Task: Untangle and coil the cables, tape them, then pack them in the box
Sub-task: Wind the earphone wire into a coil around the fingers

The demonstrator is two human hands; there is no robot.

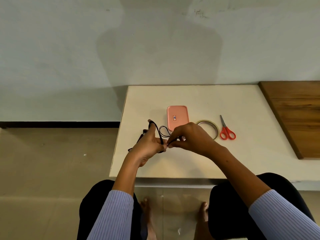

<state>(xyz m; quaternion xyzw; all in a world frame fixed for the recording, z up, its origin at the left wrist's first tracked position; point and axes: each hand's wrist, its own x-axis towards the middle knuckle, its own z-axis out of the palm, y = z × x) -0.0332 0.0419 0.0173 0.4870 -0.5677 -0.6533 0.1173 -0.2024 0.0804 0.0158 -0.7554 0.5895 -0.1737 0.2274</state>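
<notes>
Step in hand: coiling. The person winds a thin black cable (158, 131) around the left hand (149, 144), which stands upright over the white table (190, 163) and serves as a form for the loops.
Left hand: fingers mostly straight and spread, with the cable running over the raised fingertip and down past the thumb; part of the strand hangs off the hand's left side, beyond the table edge.
Right hand (190, 137): fingers curled tight, pinching the cable's free run just beside the left thumb.
Cable position: held above the table in front of the pink box (177, 118), with one loose loop showing between hand and box.
Progress: judged early to middle; nothing is taped and the box is closed, its lid on.
Next move: likely to feed the remaining slack around the left hand, keeping the turns snug, then slip the coil off without letting it spring open and reach for the tape roll (212, 127).
Risk: the thin strand may slide off the fingertip.
Count, cables: one visible; whether more lie tangled in it cannot be told.
Count, boxes: one.
Count, tape rolls: one, partly hidden behind the right hand.
Count, scissors: one red-handled pair of scissors (226, 129), right of the tape.
Count, wooden boards: one wooden board (294, 115), at the far right.
</notes>
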